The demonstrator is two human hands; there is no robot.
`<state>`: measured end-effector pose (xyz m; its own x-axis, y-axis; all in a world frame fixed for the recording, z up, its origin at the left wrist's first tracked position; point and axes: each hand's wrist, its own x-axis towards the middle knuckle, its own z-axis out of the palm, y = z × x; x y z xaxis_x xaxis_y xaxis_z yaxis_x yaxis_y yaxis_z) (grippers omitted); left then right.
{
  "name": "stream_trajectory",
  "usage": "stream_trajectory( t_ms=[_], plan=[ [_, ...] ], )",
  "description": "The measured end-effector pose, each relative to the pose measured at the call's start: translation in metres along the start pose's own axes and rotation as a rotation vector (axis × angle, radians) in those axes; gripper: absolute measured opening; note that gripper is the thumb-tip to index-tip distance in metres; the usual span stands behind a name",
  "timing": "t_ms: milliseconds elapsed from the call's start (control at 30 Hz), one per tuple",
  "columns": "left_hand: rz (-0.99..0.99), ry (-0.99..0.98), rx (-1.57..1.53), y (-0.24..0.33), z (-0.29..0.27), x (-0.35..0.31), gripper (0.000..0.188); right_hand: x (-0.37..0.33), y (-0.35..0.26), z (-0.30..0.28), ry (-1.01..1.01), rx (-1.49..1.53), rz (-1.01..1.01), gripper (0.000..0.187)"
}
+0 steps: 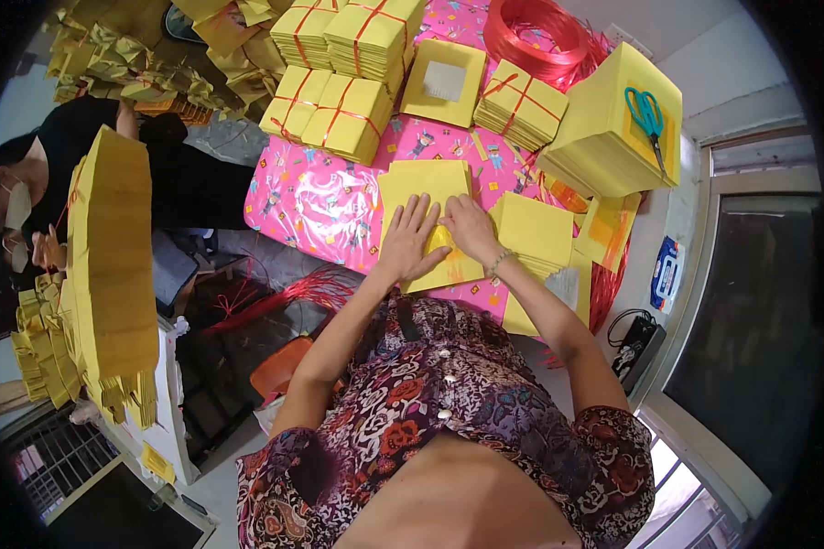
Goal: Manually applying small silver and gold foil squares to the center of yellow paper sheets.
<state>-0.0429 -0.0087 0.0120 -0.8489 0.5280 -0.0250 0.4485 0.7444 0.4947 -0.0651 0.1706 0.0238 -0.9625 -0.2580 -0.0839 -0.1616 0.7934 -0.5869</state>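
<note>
Yellow paper (pixel 428 176) lies in front of me on the pink patterned tablecloth (pixel 316 197), with a brighter yellow patch partly under my hands. My left hand (pixel 414 236) rests flat on this paper, fingers stretched and thumb spread to the side. Close beside it, my right hand (pixel 470 227) presses down with its fingers bent inward. What those fingertips hold, if anything, is hidden. A stack of yellow sheets (pixel 533 229) sits just right of my right hand, with more yellow sheets under my right forearm.
Bundles of yellow paper (pixel 334 114) tied with red ribbon stand at the back. Teal-handled scissors (pixel 646 117) lie on a tall yellow stack (pixel 604 119). A red ribbon coil (pixel 536 41) sits behind. At left, a masked person (pixel 55 183) is beside piled yellow paper (pixel 110 265).
</note>
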Motion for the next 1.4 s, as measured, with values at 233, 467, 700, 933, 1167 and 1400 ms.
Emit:
stream_trajectory(
  t_ms=[233,467,700,933,1167,1400],
  plan=[
    [-0.08,0.038,0.077,0.0,0.004,-0.013,0.091,0.002,0.002,0.009,0.061,-0.033,-0.048,0.021],
    [-0.098,0.006,0.061,-0.001,0.006,-0.017,0.092,0.003,0.004,0.007,0.011,-0.013,-0.044,0.019],
    [-0.099,0.017,0.086,0.0,0.006,-0.015,0.093,0.003,0.008,0.006,0.014,-0.004,-0.056,0.02],
    [-0.094,0.027,0.052,-0.003,0.006,-0.016,0.093,0.0,0.004,0.004,0.017,-0.024,-0.109,0.024],
    [-0.041,-0.044,0.018,-0.008,-0.004,-0.017,0.081,0.003,-0.002,-0.001,-0.049,-0.02,-0.006,0.028],
    [-0.027,-0.057,0.012,-0.005,-0.006,-0.015,0.079,0.005,-0.002,0.006,-0.052,-0.107,0.05,0.029]
  ],
)
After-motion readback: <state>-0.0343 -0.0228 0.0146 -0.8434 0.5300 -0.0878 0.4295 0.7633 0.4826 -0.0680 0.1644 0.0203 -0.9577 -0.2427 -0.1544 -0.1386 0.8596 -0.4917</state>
